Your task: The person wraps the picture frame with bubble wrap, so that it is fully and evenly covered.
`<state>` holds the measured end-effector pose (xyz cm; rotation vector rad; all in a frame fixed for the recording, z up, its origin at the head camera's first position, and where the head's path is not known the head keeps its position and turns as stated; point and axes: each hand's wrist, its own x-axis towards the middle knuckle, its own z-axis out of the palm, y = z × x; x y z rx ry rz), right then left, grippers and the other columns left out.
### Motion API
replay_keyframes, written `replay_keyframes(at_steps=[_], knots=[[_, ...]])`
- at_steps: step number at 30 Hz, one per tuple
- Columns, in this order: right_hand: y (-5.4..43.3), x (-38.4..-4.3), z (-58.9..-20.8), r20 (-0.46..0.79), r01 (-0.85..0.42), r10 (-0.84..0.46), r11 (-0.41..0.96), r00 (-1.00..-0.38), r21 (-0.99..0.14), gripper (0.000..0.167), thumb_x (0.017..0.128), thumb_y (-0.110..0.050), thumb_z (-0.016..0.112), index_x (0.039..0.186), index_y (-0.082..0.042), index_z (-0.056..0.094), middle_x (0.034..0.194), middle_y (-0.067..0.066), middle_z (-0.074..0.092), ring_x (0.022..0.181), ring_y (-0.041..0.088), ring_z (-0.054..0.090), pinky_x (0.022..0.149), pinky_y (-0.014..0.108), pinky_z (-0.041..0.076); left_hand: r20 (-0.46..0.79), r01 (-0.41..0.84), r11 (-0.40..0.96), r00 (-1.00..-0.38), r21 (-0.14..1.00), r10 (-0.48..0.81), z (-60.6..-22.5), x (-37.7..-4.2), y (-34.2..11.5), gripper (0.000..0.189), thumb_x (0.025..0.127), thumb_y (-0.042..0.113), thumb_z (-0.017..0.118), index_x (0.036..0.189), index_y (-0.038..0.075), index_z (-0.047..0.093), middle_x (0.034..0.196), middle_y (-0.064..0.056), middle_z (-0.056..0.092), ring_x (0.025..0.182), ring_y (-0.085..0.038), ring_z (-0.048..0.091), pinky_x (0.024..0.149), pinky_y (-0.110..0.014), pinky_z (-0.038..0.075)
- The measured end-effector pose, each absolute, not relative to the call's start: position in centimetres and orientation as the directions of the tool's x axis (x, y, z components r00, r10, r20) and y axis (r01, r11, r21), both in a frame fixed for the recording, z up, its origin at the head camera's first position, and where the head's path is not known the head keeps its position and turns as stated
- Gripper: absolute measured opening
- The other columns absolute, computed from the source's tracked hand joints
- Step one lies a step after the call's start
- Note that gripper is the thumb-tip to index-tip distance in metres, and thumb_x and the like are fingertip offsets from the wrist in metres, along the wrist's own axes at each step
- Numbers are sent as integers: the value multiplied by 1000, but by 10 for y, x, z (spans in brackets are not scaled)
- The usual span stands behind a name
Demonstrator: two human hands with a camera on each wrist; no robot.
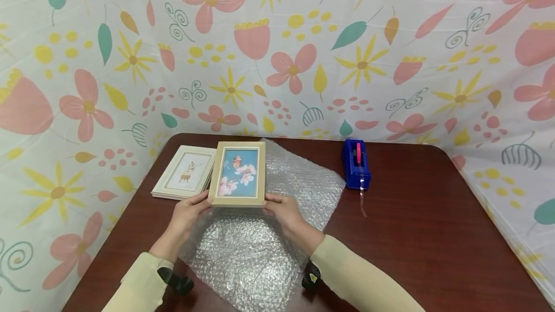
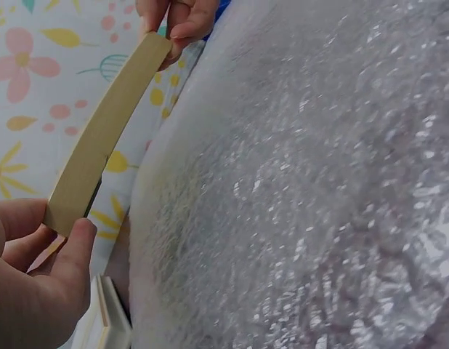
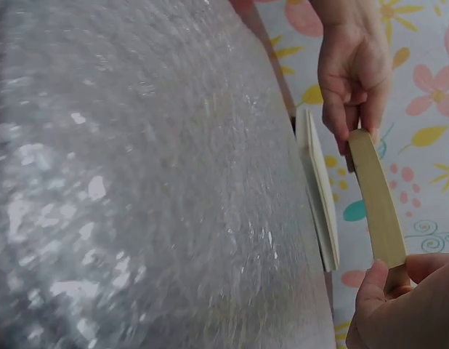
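Note:
A picture frame (image 1: 261, 172) with a pale wooden border and a print of pink blossoms on blue is held up above the bubble wrap (image 1: 247, 259). My left hand (image 1: 186, 218) pinches its lower left corner, thumb and fingers on opposite faces. At the lower right corner my right hand (image 1: 287, 215) grips it the same way. Both wrist views catch the frame edge-on, as a plain wooden strip (image 2: 112, 131) in the left one and a strip (image 3: 379, 203) in the right one. The bubble wrap lies flat under the hands, its far part behind the frame.
Cream picture frames (image 1: 166, 184), stacked, lie at the back left, the top one showing a deer drawing. At the back right stands a blue tape dispenser (image 1: 350, 167) with a strip of clear tape hanging off its front. A flower-patterned cloth (image 1: 295, 28) hangs behind the dark wooden table (image 1: 425, 235).

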<state>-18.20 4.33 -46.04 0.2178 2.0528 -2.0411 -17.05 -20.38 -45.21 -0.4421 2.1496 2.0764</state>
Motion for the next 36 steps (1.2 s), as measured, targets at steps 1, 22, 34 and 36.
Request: replay_keyframes(at_steps=[1, 22, 34, 36], knots=[[45, -181, -460, -269, 268, -63, 17, -961, -963, 38, 95, 2, 63, 132, 11, 62, 136, 31, 63, 108, 31, 75, 96, 37, 61, -289, -293, 21, -950, 956, -120, -453, -170, -203, 49, 102, 6, 61, 147, -5, 46, 151, -29, 45, 82, 11, 67, 89, -18, 59], [77, -157, -463, -257, 256, -13, 58, -966, -965, 37, 93, 2, 66, 128, 11, 64, 134, 30, 63, 89, 17, 75, 87, 33, 63, -280, -285, 62, -956, 956, -86, -463, -155, -178, 44, 97, -1, 63, 138, -14, 52, 140, -34, 54, 77, 1, 70, 77, -21, 62], [90, -146, -467, -295, 294, -12, 23, -955, -955, 37, 94, 4, 64, 130, 13, 61, 139, 32, 59, 104, 32, 76, 95, 39, 61, -270, -277, 104, -960, 955, -76, -468, -146, -167, 42, 95, -2, 66, 133, -15, 56, 138, -35, 57, 87, -11, 75, 80, -27, 64], [92, -145, -468, -288, 288, -16, 7, -958, -958, 37, 93, 6, 64, 129, 15, 61, 139, 34, 58, 109, 36, 74, 96, 39, 61, -264, -273, 108, -961, 956, -85, -469, -145, -165, 42, 93, -2, 67, 131, -15, 58, 136, -35, 58, 86, -12, 75, 78, -27, 64]])
